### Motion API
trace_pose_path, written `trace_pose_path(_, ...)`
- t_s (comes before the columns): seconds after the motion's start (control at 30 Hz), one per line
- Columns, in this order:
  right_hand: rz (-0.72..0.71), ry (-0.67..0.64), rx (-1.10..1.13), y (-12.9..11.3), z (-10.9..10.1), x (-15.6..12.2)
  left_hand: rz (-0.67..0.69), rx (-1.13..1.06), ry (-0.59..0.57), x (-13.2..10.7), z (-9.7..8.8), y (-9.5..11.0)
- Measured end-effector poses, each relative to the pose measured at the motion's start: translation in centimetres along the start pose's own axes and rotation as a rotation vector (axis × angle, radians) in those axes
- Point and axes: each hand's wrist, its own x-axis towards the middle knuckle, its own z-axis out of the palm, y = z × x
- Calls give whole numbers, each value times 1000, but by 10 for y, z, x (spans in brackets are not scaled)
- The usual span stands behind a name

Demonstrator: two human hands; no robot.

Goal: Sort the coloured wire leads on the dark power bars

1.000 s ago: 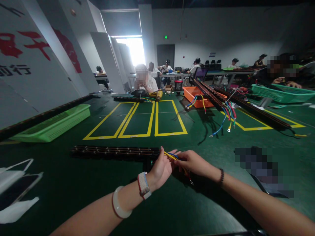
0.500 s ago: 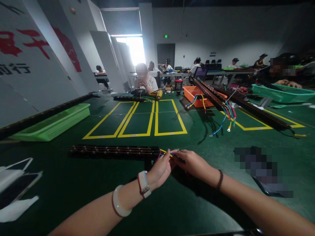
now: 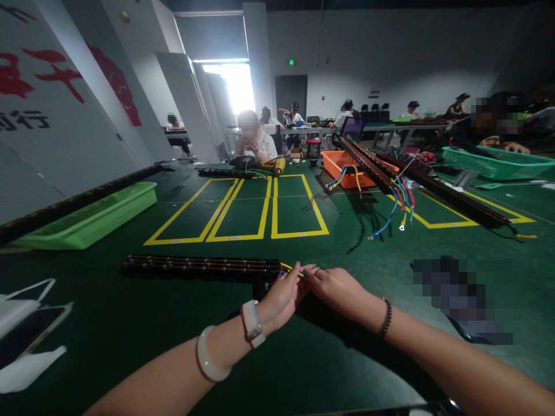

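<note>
A long black terminal strip [image 3: 199, 268] lies across the green table in front of me. Coloured wires [image 3: 287, 270], yellow, blue and red, come out of its right end. My left hand [image 3: 281, 297] and my right hand [image 3: 339, 290] meet at that end, fingertips pinched together on the wires. A watch and a pale bangle sit on my left wrist, a dark bead bracelet on my right.
A light green tray [image 3: 91, 218] lies at the left, an orange bin [image 3: 347, 169] and more black strips with loose wires [image 3: 396, 199] at the back right, a green basket [image 3: 498, 163] far right. A phone and white mask [image 3: 26, 335] lie near left. Several people sit at the far tables.
Both hands have slid slightly up and left toward the strip's end, so less wire shows between them. The strip has not moved.
</note>
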Motion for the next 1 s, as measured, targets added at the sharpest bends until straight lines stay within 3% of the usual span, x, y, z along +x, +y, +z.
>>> trace_pose_path(0.2,-87,88,-80,-2,6,-2,5,-8,10,-1,3,1)
trace_pose_path(0.33,-53,86,118,6,-9,-1,-1,-23,51,-1,2,1)
trace_pose_path(0.47,-61,260,174,22,-26,-5,6,-55,66,-1,-2,0)
trace_pose_path(0.53,-151,358,158,29,-32,-8,-20,-45,52,-1,-3,0)
trace_pose_path(0.67,-393,433,114,34,-38,-15,-82,-22,13,-2,-4,0)
trace_pose_path(0.8,-612,514,31,26,-41,-21,-33,-11,1,-1,-3,0)
trace_pose_path(1.0,-761,478,7,14,-35,-21,-2,-79,28,1,-4,1)
